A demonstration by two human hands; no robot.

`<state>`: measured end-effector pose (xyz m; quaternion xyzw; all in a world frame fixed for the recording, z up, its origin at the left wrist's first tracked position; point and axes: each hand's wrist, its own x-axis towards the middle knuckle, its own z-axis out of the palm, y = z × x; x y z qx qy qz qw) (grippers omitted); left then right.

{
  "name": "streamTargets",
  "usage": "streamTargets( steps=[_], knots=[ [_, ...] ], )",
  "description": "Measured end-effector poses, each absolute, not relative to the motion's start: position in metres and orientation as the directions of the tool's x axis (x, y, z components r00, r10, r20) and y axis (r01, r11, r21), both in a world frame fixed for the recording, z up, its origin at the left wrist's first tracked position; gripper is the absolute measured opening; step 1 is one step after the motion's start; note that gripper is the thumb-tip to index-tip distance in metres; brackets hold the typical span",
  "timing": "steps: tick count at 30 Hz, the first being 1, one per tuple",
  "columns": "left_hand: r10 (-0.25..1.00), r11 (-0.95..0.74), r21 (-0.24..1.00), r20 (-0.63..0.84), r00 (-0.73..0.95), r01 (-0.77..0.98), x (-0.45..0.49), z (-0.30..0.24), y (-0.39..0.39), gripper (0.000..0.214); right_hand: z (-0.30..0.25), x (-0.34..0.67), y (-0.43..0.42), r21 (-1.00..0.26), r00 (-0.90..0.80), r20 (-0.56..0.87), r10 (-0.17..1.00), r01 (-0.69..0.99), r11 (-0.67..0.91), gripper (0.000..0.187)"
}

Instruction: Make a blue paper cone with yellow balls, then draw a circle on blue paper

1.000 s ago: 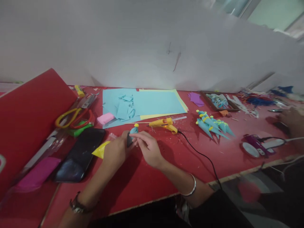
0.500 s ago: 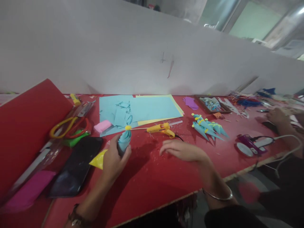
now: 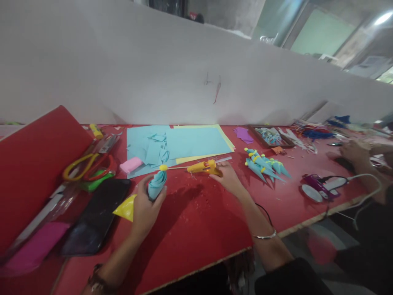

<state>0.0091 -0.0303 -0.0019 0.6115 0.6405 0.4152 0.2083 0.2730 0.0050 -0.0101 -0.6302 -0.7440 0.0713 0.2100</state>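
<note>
My left hand (image 3: 146, 209) is closed around a rolled light-blue paper piece (image 3: 157, 185), held upright with its layered folds facing up. A yellow tip (image 3: 163, 167) shows just above the paper, and a thin pale stick (image 3: 177, 167) stretches from there toward the glue gun. My right hand (image 3: 227, 177) has its fingers around the handle of the yellow glue gun (image 3: 201, 166), which lies at the middle of the table. Its palm side is hidden. A yellow cone-shaped packet (image 3: 125, 208) sits beside my left hand.
Several blue paper cones with yellow tips (image 3: 267, 164) lie to the right. Blue sheets (image 3: 198, 141) are at the back. Scissors (image 3: 80, 167) and a black phone (image 3: 97, 217) are at left. A co-worker's hand (image 3: 356, 153) and a purple device (image 3: 319, 187) are at far right.
My right hand has moved forward and left from above the table onto the glue gun's handle. My left hand still holds the rolled blue paper. The view has shifted slightly.
</note>
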Motion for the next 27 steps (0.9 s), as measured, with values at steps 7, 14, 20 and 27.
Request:
streamTargets(
  steps=[7,14,20,27],
  knots=[
    [0.949,-0.106,0.791,0.262,-0.177,0.602,0.006,-0.003,-0.028,0.036,-0.006,0.292,-0.002,-0.479,-0.035,0.28,0.959,0.861,0.171,0.018],
    [0.945,-0.123,0.856,0.256,-0.204,0.502,0.01,-0.012,-0.027,0.031,-0.021,0.345,-0.014,-0.507,0.221,0.447,0.867,0.861,0.042,0.043],
    [0.938,-0.159,0.886,0.272,-0.213,0.435,0.011,-0.011,-0.028,0.024,-0.038,0.36,-0.018,-0.545,0.309,0.433,0.847,0.838,-0.028,0.054],
    [0.939,-0.201,0.878,0.299,-0.171,0.434,0.012,-0.009,-0.028,0.014,-0.033,0.359,-0.019,-0.574,0.256,0.379,0.889,0.819,0.008,0.056]
  ],
)
